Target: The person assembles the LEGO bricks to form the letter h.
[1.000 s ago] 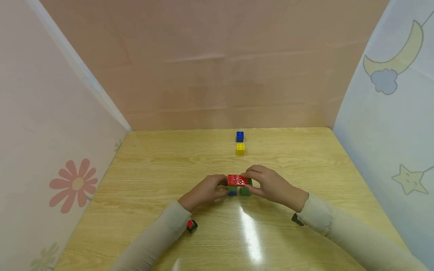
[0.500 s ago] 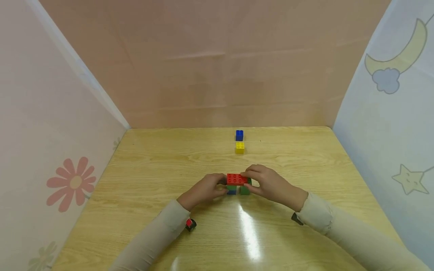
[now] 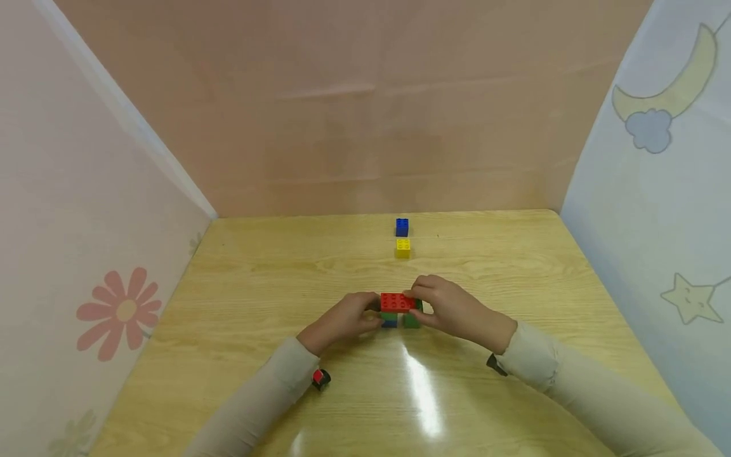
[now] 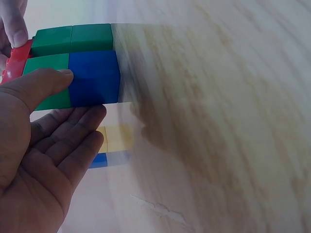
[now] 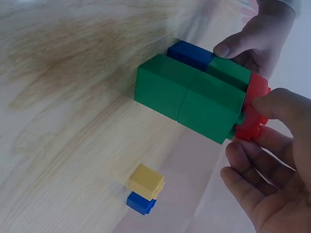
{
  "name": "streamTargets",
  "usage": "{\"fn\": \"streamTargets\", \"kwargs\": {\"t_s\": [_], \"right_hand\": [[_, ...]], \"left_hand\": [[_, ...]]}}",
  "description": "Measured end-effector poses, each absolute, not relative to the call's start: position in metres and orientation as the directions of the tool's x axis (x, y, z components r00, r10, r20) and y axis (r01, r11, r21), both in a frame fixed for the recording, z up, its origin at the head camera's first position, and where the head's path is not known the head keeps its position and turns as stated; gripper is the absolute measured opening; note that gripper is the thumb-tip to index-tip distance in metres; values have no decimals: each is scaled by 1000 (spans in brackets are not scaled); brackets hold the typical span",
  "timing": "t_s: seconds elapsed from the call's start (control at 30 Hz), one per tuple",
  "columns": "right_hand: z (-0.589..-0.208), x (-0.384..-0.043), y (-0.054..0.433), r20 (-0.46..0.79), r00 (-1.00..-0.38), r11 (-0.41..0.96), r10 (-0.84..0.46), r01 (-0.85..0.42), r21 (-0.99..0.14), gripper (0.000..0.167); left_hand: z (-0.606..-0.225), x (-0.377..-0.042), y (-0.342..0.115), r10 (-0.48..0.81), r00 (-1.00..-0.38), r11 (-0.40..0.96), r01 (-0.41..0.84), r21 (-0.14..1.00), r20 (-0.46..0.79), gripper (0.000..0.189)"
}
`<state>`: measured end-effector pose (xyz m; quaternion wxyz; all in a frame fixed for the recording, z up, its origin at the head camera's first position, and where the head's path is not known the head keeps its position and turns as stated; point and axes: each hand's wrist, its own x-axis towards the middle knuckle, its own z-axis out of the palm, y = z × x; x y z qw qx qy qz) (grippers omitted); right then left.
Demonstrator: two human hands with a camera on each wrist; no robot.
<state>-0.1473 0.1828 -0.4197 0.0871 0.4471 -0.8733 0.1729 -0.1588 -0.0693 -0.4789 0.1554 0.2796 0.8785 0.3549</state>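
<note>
A red brick (image 3: 394, 302) with studs on top lies across two short columns of toy bricks. The left column is a green brick (image 4: 56, 62) on a blue brick (image 4: 95, 77). In the right column, an upper green brick (image 5: 214, 107) sits on a lower green brick (image 5: 165, 82); some upper studs show beside the red brick. My left hand (image 3: 347, 317) pinches the left column, its thumb on the near side where green meets blue. With thumb and fingers, my right hand (image 3: 457, 312) grips the right end of the red brick.
Farther back on the wooden table (image 3: 274, 266) stand a yellow brick (image 3: 403, 249) and, behind it, a blue brick (image 3: 402, 227). A pinkish cloth wall (image 3: 342, 127) closes the back, and printed panels stand at both sides.
The whole head view shifts very slightly. Both hands keep their hold, and the bricks stay in the same arrangement.
</note>
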Motion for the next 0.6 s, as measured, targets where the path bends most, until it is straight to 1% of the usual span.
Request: {"fn": "streamTargets", "kwargs": {"t_s": [0.17, 0.4, 0.6], "right_hand": [[-416, -148, 180, 278, -609, 551, -743, -792, -262, 23], [-412, -149, 178, 237, -629, 561, -741, -773, -298, 18], [-415, -147, 179, 223, -644, 576, -732, -759, -303, 20]], "left_hand": [[-477, -159, -70, 603, -795, 595, 393, 701, -66, 31], [-475, -161, -70, 616, -785, 603, 412, 683, -71, 27], [-476, -160, -71, 613, -786, 604, 400, 689, -82, 28]]}}
